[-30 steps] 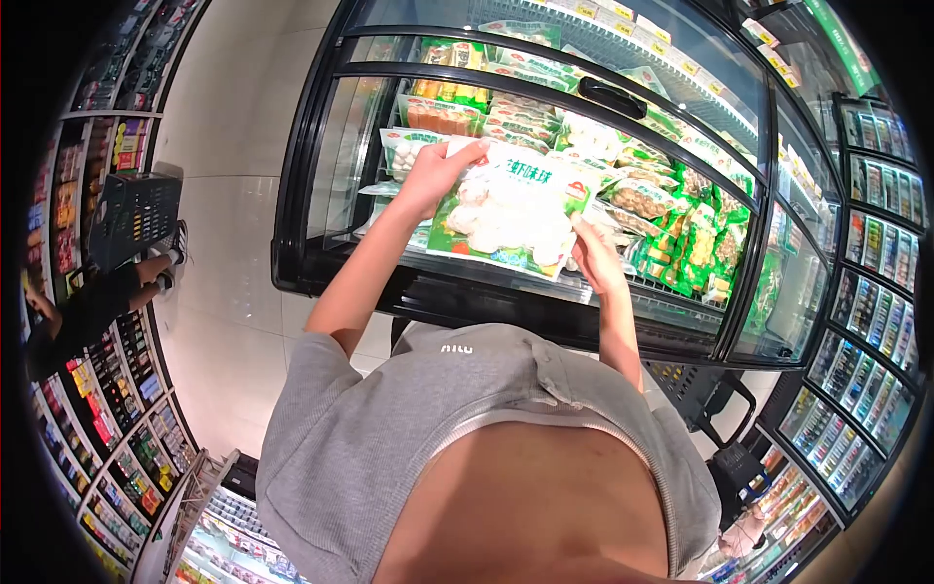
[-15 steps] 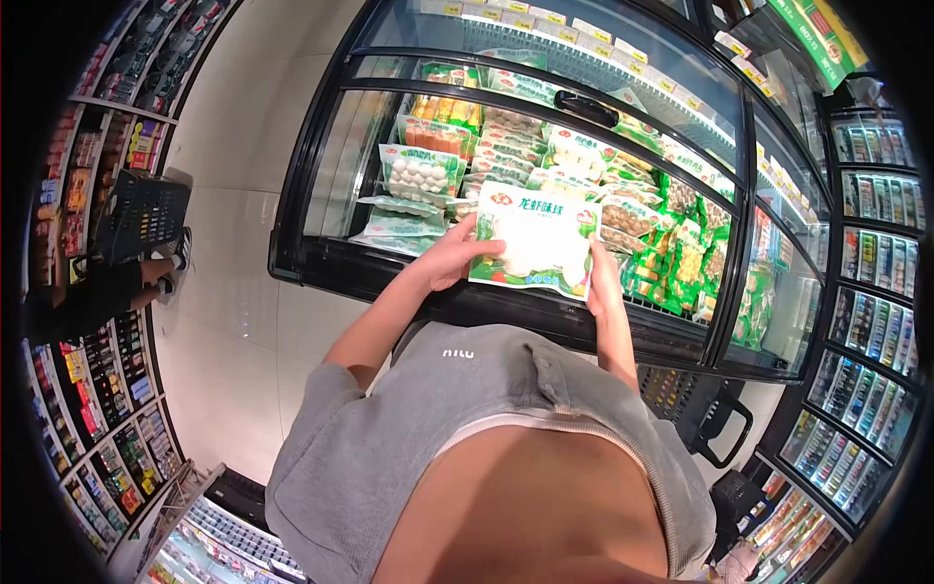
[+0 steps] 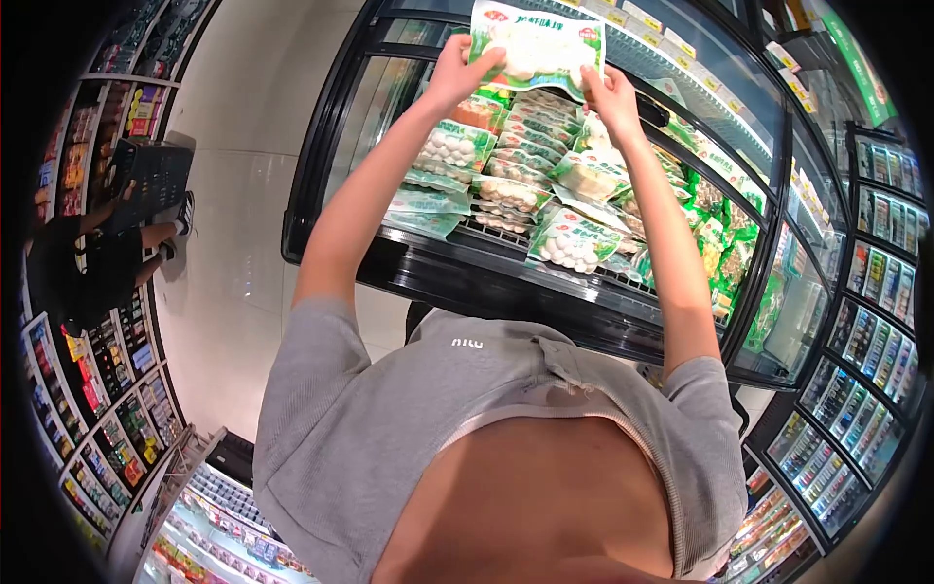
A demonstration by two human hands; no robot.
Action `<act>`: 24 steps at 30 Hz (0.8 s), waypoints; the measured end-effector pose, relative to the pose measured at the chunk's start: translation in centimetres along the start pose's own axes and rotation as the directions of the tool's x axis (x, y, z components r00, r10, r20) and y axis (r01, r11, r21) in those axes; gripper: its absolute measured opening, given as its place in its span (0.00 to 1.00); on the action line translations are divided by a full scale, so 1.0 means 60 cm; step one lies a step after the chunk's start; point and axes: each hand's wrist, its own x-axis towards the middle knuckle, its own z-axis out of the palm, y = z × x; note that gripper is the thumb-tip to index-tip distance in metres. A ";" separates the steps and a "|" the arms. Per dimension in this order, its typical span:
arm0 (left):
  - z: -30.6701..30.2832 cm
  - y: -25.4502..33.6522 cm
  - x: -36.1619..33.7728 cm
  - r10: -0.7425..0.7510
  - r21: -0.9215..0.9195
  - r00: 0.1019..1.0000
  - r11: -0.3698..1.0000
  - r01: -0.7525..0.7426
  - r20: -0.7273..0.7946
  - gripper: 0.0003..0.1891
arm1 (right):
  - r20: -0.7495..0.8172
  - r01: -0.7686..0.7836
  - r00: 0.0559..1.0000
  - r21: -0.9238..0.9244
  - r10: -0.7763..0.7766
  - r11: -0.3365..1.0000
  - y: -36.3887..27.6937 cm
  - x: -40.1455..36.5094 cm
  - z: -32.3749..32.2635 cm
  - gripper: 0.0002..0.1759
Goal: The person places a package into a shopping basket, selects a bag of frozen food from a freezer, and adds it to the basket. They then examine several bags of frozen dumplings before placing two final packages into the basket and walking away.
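A white and green bag of frozen balls point(image 3: 537, 51) is stretched between my two hands, above the open part of the freezer case. My left hand point(image 3: 463, 74) pinches its left edge, thumb on the front. On the lower right corner, my right hand point(image 3: 613, 101) grips with thumb and fingers. Below the bag, several similar bags lie stacked in the freezer case point(image 3: 438, 271). One bag of white balls point(image 3: 574, 240) lies at the case's front edge, and another bag point(image 3: 455, 146) sits at the left.
A sliding glass lid with a black handle point(image 3: 654, 109) covers part of the case. Price tags point(image 3: 671, 44) line its back. At the left, another person point(image 3: 102, 263) is beside a black basket point(image 3: 151, 185) and stocked shelves. Drink shelves point(image 3: 856, 331) stand to the right.
Both hands have lifted the bag up and away from my body, over the back of the case. Bags at the front of the case, hidden before, now show.
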 end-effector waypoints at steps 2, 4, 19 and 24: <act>-0.013 0.006 0.020 -0.027 0.181 0.999 0.983 0.020 0.036 0.32 | -0.075 0.018 0.997 -0.129 -0.028 0.991 0.034 0.045 0.008 0.29; -0.019 0.010 0.035 -0.074 0.313 0.996 0.948 0.058 0.039 0.34 | -0.155 0.063 0.981 -0.310 -0.116 0.949 0.042 0.065 0.016 0.30; -0.099 -0.079 -0.128 -0.193 0.559 0.979 0.820 0.125 0.063 0.17 | 0.037 0.438 0.862 -0.553 -0.505 0.708 0.089 -0.148 0.113 0.20; -0.133 -0.138 -0.171 -0.593 0.980 0.786 0.184 -0.079 0.175 0.12 | 0.388 0.379 0.899 -0.462 -0.201 0.802 0.256 -0.217 0.186 0.19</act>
